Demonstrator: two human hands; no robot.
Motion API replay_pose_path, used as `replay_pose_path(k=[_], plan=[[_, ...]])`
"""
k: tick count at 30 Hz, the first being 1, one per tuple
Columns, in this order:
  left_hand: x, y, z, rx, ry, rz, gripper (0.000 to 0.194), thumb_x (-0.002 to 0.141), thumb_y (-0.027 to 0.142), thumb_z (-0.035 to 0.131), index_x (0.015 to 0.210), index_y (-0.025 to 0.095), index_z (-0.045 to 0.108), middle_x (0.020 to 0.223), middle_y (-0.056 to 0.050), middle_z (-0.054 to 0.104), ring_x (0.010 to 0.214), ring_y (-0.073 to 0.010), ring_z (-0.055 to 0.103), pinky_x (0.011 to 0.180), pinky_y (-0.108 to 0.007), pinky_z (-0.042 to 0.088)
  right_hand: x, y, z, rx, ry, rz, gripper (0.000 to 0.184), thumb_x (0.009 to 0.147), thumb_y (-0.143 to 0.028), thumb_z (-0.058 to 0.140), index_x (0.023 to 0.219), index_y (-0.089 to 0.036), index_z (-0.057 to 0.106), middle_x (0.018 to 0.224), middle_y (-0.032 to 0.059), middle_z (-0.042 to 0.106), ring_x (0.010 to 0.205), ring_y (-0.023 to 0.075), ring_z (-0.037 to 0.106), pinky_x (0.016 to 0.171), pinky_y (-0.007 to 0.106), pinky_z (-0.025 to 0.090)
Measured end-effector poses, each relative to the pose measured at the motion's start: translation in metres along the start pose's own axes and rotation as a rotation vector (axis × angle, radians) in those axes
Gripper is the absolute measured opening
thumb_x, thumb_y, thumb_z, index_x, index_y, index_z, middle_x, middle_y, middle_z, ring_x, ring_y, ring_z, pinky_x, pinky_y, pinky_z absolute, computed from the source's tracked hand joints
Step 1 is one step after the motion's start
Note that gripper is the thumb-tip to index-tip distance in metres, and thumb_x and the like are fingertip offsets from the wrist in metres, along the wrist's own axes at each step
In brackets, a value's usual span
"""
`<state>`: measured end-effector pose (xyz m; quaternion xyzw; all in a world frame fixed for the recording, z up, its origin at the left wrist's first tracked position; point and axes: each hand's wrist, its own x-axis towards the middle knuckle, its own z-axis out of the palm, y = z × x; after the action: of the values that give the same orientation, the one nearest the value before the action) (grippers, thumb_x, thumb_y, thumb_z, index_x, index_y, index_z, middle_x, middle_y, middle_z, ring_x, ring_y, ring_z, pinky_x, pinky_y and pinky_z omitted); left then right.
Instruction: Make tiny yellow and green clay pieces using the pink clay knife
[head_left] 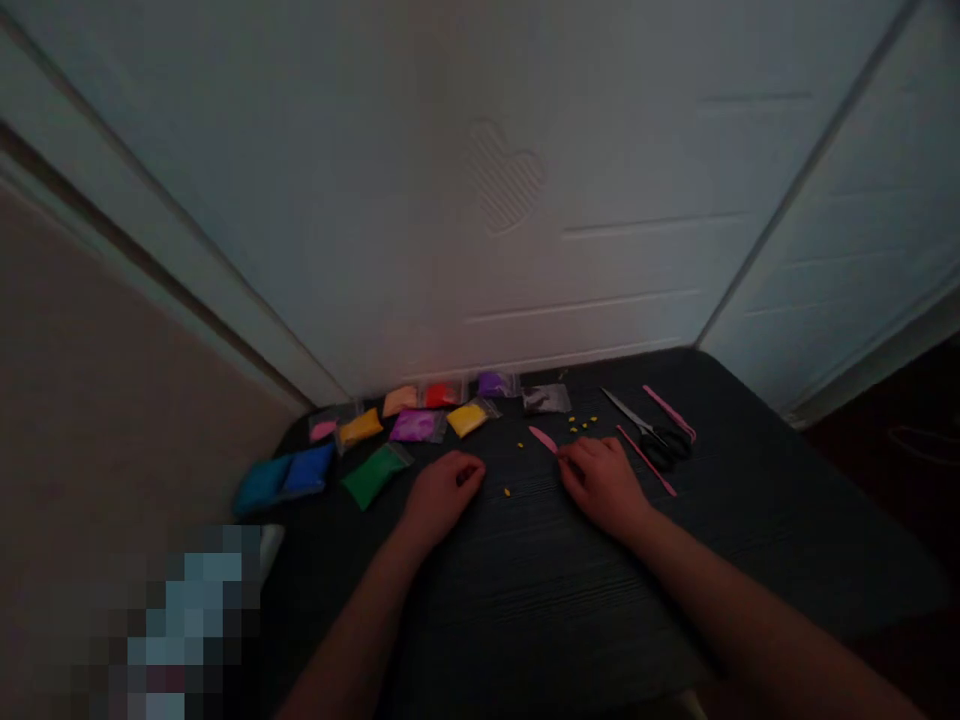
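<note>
My right hand [602,478] is closed on a small pink plastic clay knife [543,438], its blade pointing away to the left over the dark table. My left hand [445,490] rests on the table with curled fingers, thumb and forefinger brought together. Whatever may be in that pinch is too small or hidden to make out. Between the hands lies a tiny yellow piece [507,492]. Another yellow bit [520,445] sits farther back, left of the blade. Several more yellow bits [584,426] are grouped just beyond my right hand.
Packets of coloured clay line the back and left, including a green packet [373,474], a yellow packet [471,416] and a blue packet [308,470]. Black-handled scissors [651,433] lie right, between a thin pink stick [646,461] and another pink tool [669,410]. A white panel [420,250] rises behind the table [525,620].
</note>
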<state>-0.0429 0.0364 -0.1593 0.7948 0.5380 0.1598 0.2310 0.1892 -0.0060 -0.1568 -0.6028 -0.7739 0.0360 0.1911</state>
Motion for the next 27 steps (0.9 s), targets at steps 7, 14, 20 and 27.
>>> replay_pose_path(k=[7,14,20,27], plan=[[0.000,-0.001,0.003,-0.051,0.090,0.020,0.022,0.079,0.029,0.041,0.086,0.022,0.061,0.081,0.000,0.057,0.073,-0.0124,0.052,0.065,-0.023,0.039,-0.001,-0.002,-0.002,0.043,-0.138,-0.237,0.021,0.084,-0.024,0.041,0.097,-0.020,0.057,0.086,0.0038,0.061,0.082,0.0161,0.051,0.079,0.034,0.028],[-0.002,-0.005,0.001,-0.159,0.064,0.009,0.020,0.080,0.029,0.043,0.085,0.022,0.061,0.081,0.001,0.059,0.075,-0.0115,0.054,0.067,-0.023,0.040,0.000,0.003,-0.001,0.152,-0.134,-0.204,0.017,0.081,-0.022,0.046,0.094,-0.021,0.057,0.084,0.0025,0.061,0.078,0.0145,0.053,0.077,0.034,0.031],[-0.004,-0.004,0.003,-0.128,0.064,0.076,0.015,0.078,0.026,0.047,0.081,0.021,0.061,0.083,0.001,0.058,0.081,-0.0125,0.052,0.074,-0.025,0.040,-0.001,0.006,-0.003,0.185,-0.151,-0.212,0.016,0.081,-0.020,0.047,0.093,-0.022,0.057,0.082,0.0019,0.061,0.076,0.0141,0.053,0.076,0.034,0.032],[-0.008,0.004,0.006,-0.088,0.064,0.183,0.016,0.078,0.025,0.048,0.084,0.020,0.061,0.087,-0.002,0.056,0.084,-0.0143,0.049,0.077,-0.029,0.039,-0.002,0.006,-0.006,0.172,-0.128,-0.216,0.016,0.081,-0.022,0.046,0.092,-0.022,0.058,0.084,0.0028,0.062,0.079,0.0149,0.054,0.077,0.035,0.032]])
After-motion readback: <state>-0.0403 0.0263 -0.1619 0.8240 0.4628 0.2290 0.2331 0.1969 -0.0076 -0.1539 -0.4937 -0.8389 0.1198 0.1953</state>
